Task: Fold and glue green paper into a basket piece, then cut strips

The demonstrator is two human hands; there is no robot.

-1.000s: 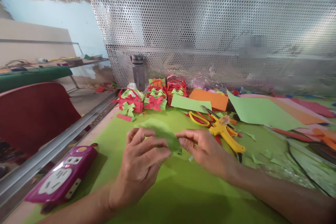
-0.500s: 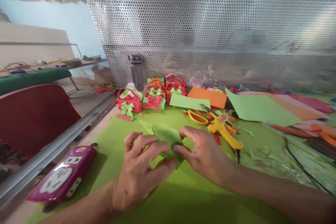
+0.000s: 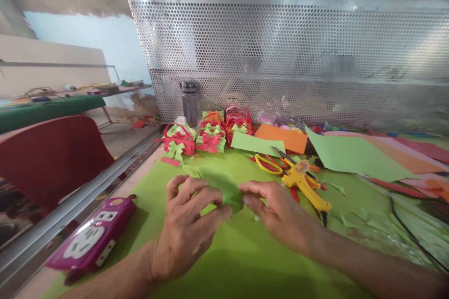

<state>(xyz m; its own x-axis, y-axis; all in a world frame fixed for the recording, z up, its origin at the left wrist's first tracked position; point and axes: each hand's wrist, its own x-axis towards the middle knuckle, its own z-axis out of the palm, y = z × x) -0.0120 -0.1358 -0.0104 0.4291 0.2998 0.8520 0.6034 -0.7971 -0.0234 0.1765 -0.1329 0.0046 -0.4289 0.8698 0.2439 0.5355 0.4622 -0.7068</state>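
A small piece of green paper (image 3: 231, 188) is held in a bend, just over the bench (image 3: 238, 257), between the left hand (image 3: 187, 224) and the right hand (image 3: 280, 205). Its right side is curved downward, a paler flap (image 3: 191, 171) is left showing at its far left end, and its near left part is hidden by fingers (image 3: 206, 196)

Left hand (image 3: 189, 226) holds green paper (image 3: 229, 187) (curved) mid-frame; right hand (image 3: 277, 210) at its edge; purple power strip (image 3: 114, 226) lower left; yellow glue gun (image 3: 308, 190) centre-right.
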